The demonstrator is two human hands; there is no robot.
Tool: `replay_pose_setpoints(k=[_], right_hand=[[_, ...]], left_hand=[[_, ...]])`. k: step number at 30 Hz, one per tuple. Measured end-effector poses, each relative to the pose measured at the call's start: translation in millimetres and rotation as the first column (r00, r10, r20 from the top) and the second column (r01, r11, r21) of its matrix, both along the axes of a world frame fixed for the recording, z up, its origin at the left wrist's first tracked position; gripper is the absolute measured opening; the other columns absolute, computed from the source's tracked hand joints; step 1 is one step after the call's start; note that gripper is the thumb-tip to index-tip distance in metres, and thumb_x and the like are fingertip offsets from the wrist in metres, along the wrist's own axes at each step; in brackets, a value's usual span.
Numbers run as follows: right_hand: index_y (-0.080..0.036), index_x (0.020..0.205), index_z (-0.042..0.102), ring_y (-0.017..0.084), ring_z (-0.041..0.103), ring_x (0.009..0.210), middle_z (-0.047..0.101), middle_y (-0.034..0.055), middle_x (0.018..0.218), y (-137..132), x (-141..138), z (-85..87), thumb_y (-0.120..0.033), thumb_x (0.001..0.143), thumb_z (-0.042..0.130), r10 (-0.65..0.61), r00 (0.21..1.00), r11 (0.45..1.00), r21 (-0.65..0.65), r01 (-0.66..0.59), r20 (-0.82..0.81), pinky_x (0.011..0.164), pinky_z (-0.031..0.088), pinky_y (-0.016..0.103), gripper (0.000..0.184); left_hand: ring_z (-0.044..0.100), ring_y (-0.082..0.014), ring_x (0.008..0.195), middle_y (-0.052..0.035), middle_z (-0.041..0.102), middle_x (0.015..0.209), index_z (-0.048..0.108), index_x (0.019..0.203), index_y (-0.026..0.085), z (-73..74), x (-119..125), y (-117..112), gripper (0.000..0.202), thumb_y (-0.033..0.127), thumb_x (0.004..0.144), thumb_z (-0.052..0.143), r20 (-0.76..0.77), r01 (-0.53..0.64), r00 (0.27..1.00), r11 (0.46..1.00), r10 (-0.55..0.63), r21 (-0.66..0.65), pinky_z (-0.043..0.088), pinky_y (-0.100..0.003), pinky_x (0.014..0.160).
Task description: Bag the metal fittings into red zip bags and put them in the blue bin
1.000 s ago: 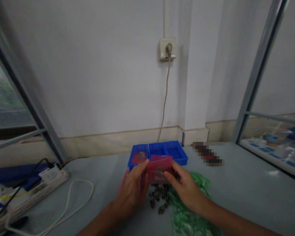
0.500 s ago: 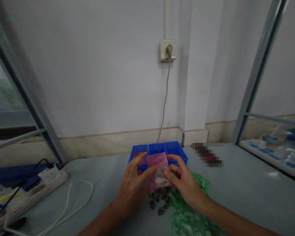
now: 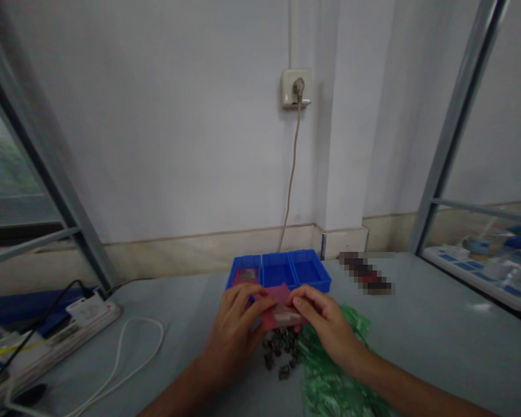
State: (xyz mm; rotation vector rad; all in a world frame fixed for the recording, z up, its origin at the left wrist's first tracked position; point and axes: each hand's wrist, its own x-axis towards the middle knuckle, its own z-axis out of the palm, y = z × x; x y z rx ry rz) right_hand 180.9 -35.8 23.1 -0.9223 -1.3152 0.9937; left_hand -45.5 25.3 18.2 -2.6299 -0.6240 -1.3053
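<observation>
**Both hands on the pink bag, just over the loose parts**

Head view — the only one I have. My left hand and right hand meet on a small pink bag, held low over the table. The left fingers are curled over its left edge with the thumb pressed across the front; the right fingertips pinch its upper right corner. Both grips are closed on the bag, neither hand is spread. Whether the bag's mouth is open I cannot tell, since it blurs here.

To handle it well, I judge the pinches should stay near the top edge, so that the film stays taut and level and nothing inside slides out.

Room around the fingers: directly below them lies a heap of small dark parts, very near the bag's lower edge. Just beyond the fingertips stands the blue three-compartment tray; its left cell holds something reddish. Under and behind the right wrist spreads crumpled green plastic — easy to snag. Left of the left hand the table is bare up to a white cable and a power strip, well apart. To the right there is open table.
</observation>
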Motion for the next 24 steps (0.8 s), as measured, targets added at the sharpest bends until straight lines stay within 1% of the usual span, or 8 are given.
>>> replay_pose_setpoints(k=[4,8,10,13,15,18,20,24], right_hand=[[-0.024,0.098,0.073,0.021,0.063,0.074,0.067,0.0013,0.080,0,1,-1.1,-0.060,0.103,0.060,0.030,0.999,1.000,-0.008,-0.030,0.013,0.066,0.053,0.031,0.039],[-0.024,0.099,0.072,0.020,0.061,0.082,0.065,0.0009,0.090,-2,0,-3.0,-0.054,0.098,0.071,-0.036,0.994,0.996,0.080,0.027,0.106,0.071,0.051,0.029,0.031],[-0.023,0.096,0.070,0.019,0.060,0.082,0.062,0.0002,0.089,-2,0,-4.2,-0.057,0.097,0.074,-0.050,0.992,0.995,0.094,0.040,0.117,0.071,0.051,0.028,0.034],[-0.024,0.090,0.063,0.016,0.055,0.068,0.056,-0.0035,0.077,-1,-2,-6.1,-0.064,0.097,0.072,-0.021,0.997,0.999,0.036,0.018,0.074,0.060,0.048,0.025,0.042],[-0.024,0.089,0.059,0.014,0.052,0.061,0.054,-0.0055,0.072,1,-2,-7.4,-0.068,0.094,0.073,-0.016,0.999,1.000,0.000,0.016,0.032,0.054,0.045,0.023,0.046],[-0.026,0.094,0.055,0.011,0.049,0.050,0.054,-0.0089,0.067,3,-2,-8.9,-0.069,0.089,0.077,-0.037,0.998,0.999,-0.040,0.035,-0.053,0.048,0.042,0.021,0.049],[-0.027,0.101,0.053,0.009,0.045,0.044,0.054,-0.0113,0.065,4,-2,-9.0,-0.067,0.087,0.081,-0.060,0.993,0.997,-0.062,0.054,-0.097,0.043,0.037,0.019,0.051],[-0.026,0.102,0.061,0.009,0.044,0.041,0.057,-0.0094,0.066,5,1,-6.1,-0.066,0.087,0.080,-0.094,0.992,0.994,-0.063,0.089,-0.084,0.038,0.034,0.019,0.047]], left_hand=[[0.065,-0.0234,0.096,-0.0059,0.072,0.103,0.075,0.124,0.026,2.1,1,-3,0.021,0.029,0.112,0.057,0.000,0.026,1.000,0.991,-0.026,-0.129,0.052,-0.036,0.088],[0.066,-0.0233,0.088,-0.0049,0.074,0.093,0.076,0.106,0.023,2.5,4,-5,0.025,0.038,0.112,0.057,0.080,-0.007,0.996,0.965,0.029,-0.263,0.053,-0.035,0.082],[0.068,-0.0240,0.093,-0.0052,0.075,0.098,0.077,0.109,0.024,4.0,5,-6,0.025,0.039,0.112,0.057,0.079,0.018,0.997,0.947,0.008,-0.319,0.054,-0.036,0.086],[0.070,-0.0243,0.102,-0.0067,0.075,0.107,0.077,0.118,0.026,7.8,7,-10,0.025,0.036,0.113,0.054,0.057,0.055,0.998,0.922,-0.036,-0.383,0.057,-0.038,0.091],[0.068,-0.0258,0.114,-0.0100,0.071,0.126,0.078,0.121,0.027,9.8,7,-13,0.027,0.034,0.113,0.053,0.059,0.052,0.998,0.925,-0.032,-0.376,0.058,-0.041,0.097],[0.058,-0.0310,0.137,-0.0116,0.049,0.163,0.080,0.116,0.025,11.6,6,-14,0.028,0.032,0.112,0.053,0.064,0.033,0.998,0.955,-0.015,-0.294,0.054,-0.048,0.110],[0.049,-0.0340,0.146,-0.0093,0.039,0.172,0.081,0.109,0.024,12.7,3,-13,0.031,0.032,0.112,0.052,0.035,0.045,0.999,0.972,-0.038,-0.233,0.049,-0.054,0.117],[0.043,-0.0336,0.151,-0.0076,0.059,0.159,0.078,0.117,0.026,14.8,-4,-13,0.037,0.035,0.115,0.043,-0.106,0.133,0.982,0.973,-0.154,-0.187,0.042,-0.057,0.122]])
